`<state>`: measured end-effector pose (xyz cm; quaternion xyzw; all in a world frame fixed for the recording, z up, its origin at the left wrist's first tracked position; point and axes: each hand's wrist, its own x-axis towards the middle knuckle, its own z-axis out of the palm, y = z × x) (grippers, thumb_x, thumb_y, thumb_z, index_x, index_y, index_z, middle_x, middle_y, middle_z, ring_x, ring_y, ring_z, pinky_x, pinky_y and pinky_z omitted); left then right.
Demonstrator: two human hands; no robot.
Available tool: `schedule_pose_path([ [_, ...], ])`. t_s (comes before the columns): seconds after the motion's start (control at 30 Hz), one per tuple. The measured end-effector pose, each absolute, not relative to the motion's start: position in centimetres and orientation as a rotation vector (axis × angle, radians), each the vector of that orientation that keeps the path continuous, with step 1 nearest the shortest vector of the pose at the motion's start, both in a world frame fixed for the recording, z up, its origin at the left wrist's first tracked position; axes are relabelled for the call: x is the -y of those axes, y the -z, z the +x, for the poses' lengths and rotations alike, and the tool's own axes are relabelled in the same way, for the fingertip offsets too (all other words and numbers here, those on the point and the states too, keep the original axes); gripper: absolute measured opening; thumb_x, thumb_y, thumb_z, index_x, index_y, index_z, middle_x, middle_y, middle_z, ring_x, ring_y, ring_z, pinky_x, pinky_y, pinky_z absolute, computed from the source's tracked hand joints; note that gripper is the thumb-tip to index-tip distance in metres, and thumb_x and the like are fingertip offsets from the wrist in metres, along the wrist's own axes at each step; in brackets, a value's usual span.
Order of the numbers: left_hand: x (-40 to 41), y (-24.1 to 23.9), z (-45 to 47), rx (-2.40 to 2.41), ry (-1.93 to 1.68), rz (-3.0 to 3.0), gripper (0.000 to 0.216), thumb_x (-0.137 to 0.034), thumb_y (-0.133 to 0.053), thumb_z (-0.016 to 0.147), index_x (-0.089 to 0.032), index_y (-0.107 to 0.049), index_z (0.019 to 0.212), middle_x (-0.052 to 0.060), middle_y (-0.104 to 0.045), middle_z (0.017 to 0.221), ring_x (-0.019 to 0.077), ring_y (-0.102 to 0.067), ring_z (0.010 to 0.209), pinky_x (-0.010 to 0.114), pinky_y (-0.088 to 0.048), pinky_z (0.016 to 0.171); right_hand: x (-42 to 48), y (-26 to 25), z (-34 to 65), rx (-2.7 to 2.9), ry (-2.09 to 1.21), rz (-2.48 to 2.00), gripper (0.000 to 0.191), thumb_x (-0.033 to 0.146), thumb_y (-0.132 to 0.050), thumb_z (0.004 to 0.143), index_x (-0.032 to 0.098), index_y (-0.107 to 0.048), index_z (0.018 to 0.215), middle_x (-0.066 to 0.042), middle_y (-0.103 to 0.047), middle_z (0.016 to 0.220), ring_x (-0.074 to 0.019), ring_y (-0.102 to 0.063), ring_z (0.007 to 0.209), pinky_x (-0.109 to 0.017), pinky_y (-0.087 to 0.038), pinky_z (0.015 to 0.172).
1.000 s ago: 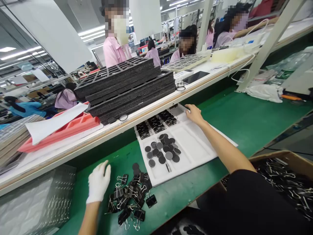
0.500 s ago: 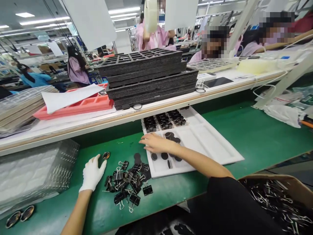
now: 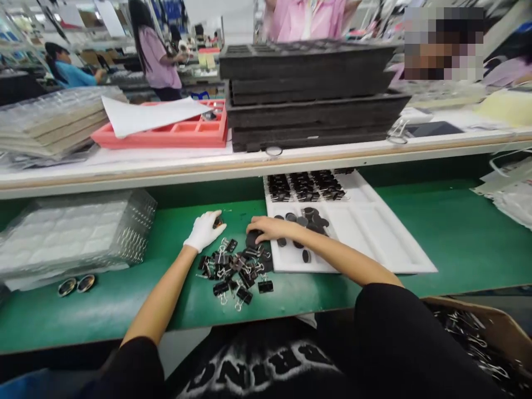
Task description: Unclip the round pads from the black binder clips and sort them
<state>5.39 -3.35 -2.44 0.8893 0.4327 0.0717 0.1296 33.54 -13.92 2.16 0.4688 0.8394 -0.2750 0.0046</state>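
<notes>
My right hand [image 3: 266,227] is curled with thumb and fingers about a flat, matte black disc [image 3: 252,239]; I can't tell whether it grips it. My gloved left hand [image 3: 204,231] has its fingers bent over a small round piece [image 3: 218,223], dark with a gold tint and mostly hidden; again I can't tell if it is held. The disc lies on the green bench [image 3: 449,221], just beyond the clip pile and beside the near-left edge of a white tray [image 3: 369,227].

Nearest me, the tangled binder clips [image 3: 233,269] crowd the space below both hands, with a green strip between them and the bench's front edge. Between the hands I see a narrow green gap. Under my right forearm, loose discs [image 3: 306,256] lie scattered in the tray; clip rows [image 3: 305,185] fill its far compartments. Bench surface runs on to the tray's right.

Above, the shelf [image 3: 187,169] overhangs the tray's far end and limits reach. It bears a stack of black trays [image 3: 307,124] and a red tray [image 3: 199,136]. Clear plastic trays [image 3: 66,233] bound the left side, two round pieces [image 3: 86,283] just before them. A box of clips [image 3: 505,332] stands at lower right.
</notes>
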Motion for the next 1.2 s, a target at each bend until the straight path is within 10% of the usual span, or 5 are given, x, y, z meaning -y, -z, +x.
schedule_pose_path([
  [0.4, 3.5, 2.1, 6.1, -1.116, -0.187, 2.483, 0.082, -0.045, -0.064, 0.094, -0.017, -0.039, 0.167, 0.014, -0.062, 0.147, 0.0337, -0.057, 0.136, 0.045, -0.044, 0.114, 16.6, -4.7, 33.7, -2.489, 0.400, 1.858, 0.044, 0.007, -0.043, 0.100, 0.016, -0.068, 0.136, -0.014, -0.065, 0.126, -0.0272, -0.064, 0.110, -0.037, -0.046, 0.095],
  [0.67, 3.4, 2.2, 6.5, -1.122, -0.210, 2.435, 0.080, -0.044, -0.064, 0.094, -0.016, -0.039, 0.165, 0.013, -0.065, 0.144, 0.0344, -0.058, 0.133, 0.047, -0.042, 0.114, 22.3, -6.1, 37.5, -2.105, 0.724, 2.030, 0.047, 0.028, -0.077, 0.088, 0.024, -0.070, 0.135, -0.011, -0.066, 0.123, -0.0319, -0.068, 0.110, -0.040, -0.055, 0.090],
  [0.97, 3.5, 2.4, 6.7, -1.115, -0.210, 2.408, 0.085, -0.044, -0.066, 0.095, -0.013, -0.033, 0.167, 0.014, -0.065, 0.143, 0.0307, -0.062, 0.127, 0.045, -0.042, 0.114, 20.6, -5.2, 37.8, -2.465, 0.760, 2.218, 0.036, 0.031, -0.061, 0.099, 0.019, -0.070, 0.131, -0.012, -0.066, 0.128, -0.0262, -0.069, 0.109, -0.043, -0.056, 0.104],
  [1.2, 3.5, 3.0, 7.2, -1.256, -0.320, 2.395, 0.061, -0.037, -0.060, 0.100, -0.019, -0.051, 0.157, 0.006, -0.074, 0.125, 0.0228, -0.070, 0.107, 0.037, -0.051, 0.103, 11.3, -1.7, 30.2, -2.537, 1.081, 2.191, 0.041, 0.012, -0.074, 0.082, 0.012, -0.065, 0.123, -0.009, -0.070, 0.115, -0.0201, -0.069, 0.100, -0.031, -0.055, 0.089],
])
